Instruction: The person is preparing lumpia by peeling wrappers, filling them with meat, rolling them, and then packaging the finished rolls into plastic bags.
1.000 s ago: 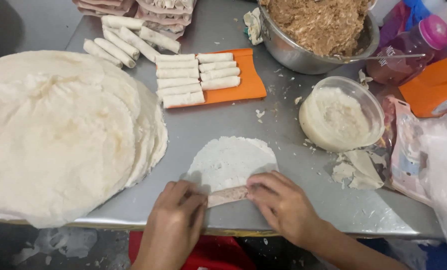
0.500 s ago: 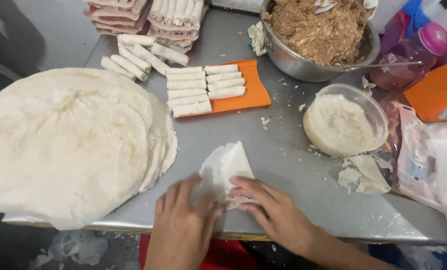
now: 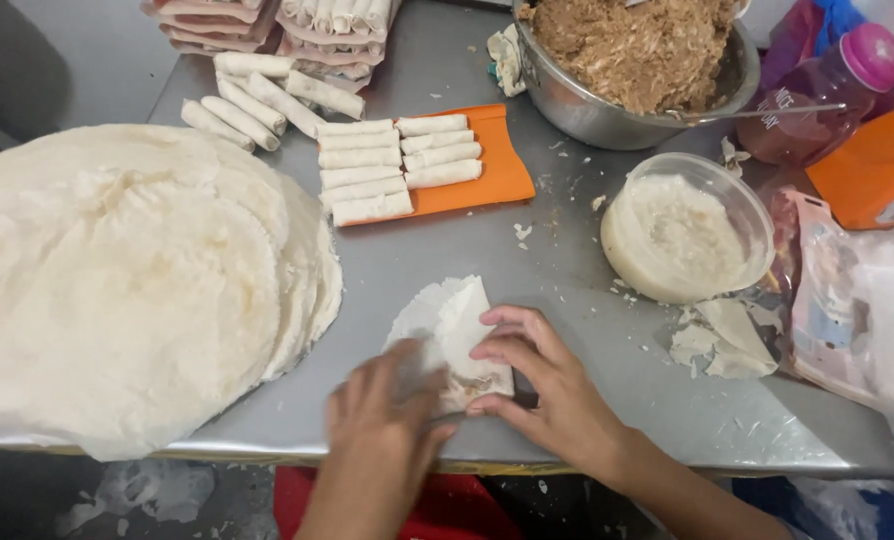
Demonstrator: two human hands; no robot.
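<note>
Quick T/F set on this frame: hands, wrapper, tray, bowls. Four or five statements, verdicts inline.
1. Both hands, left hand and right hand, are on the partly folded wrapper. True.
2. The orange tray is bare. False: finished rolls lie on it in rows.
3. The metal bowl holds brown filling. True.
4. The big stack of round wrappers sits at the table's right end. False: it is at the left.
5. The clear plastic bowl holds a whitish paste. True.

Clear printed pouch (image 3: 832, 300) at right edge — beside white plastic bag (image 3: 892, 320).
</note>
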